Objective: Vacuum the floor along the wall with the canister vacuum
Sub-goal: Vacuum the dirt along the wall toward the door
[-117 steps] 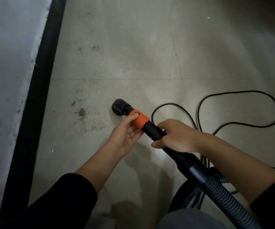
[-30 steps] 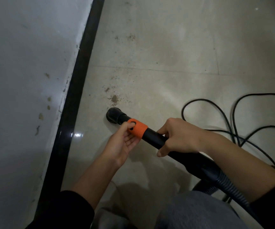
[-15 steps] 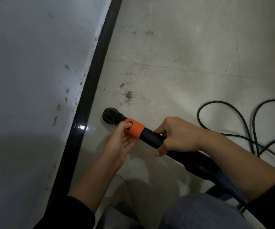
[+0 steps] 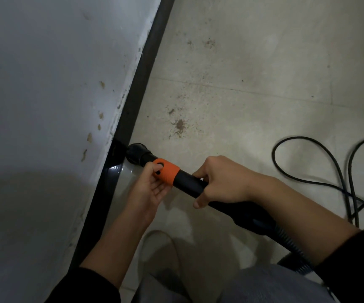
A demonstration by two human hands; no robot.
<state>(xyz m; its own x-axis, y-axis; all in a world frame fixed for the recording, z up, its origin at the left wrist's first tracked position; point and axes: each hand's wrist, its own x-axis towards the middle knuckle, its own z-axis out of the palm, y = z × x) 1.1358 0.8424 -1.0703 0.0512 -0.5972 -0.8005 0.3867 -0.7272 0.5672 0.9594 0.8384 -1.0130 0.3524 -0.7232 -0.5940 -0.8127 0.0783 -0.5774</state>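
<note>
- My left grip [image 4: 148, 193] lies palm up under the orange collar [image 4: 167, 172], with the thumb on top and the fingers curled beneath, pinching it.
- My right grip [image 4: 222, 182] wraps over the black tube [image 4: 189, 181] just behind the collar, thumb below, closed round it.
- The two grips sit close together, with a short bare stretch of tube between them.
- The nozzle [image 4: 136, 153] at the tube's front end is down on the floor [image 4: 242, 62], right against the black skirting [image 4: 141, 84] at the foot of the wall [image 4: 56, 84].
- The tube slants from the nozzle back toward my right side, where the ribbed hose [image 4: 290, 243] joins it and passes under my right forearm.
- A patch of brown dirt [image 4: 179, 124] lies on the floor beyond the nozzle, near the skirting but apart from it. Fainter specks scatter farther along.
- A black cord [image 4: 308, 180] loops on the floor to the right, well apart from the nozzle.
- The wall is pale, with small brown marks just above the skirting.
</note>
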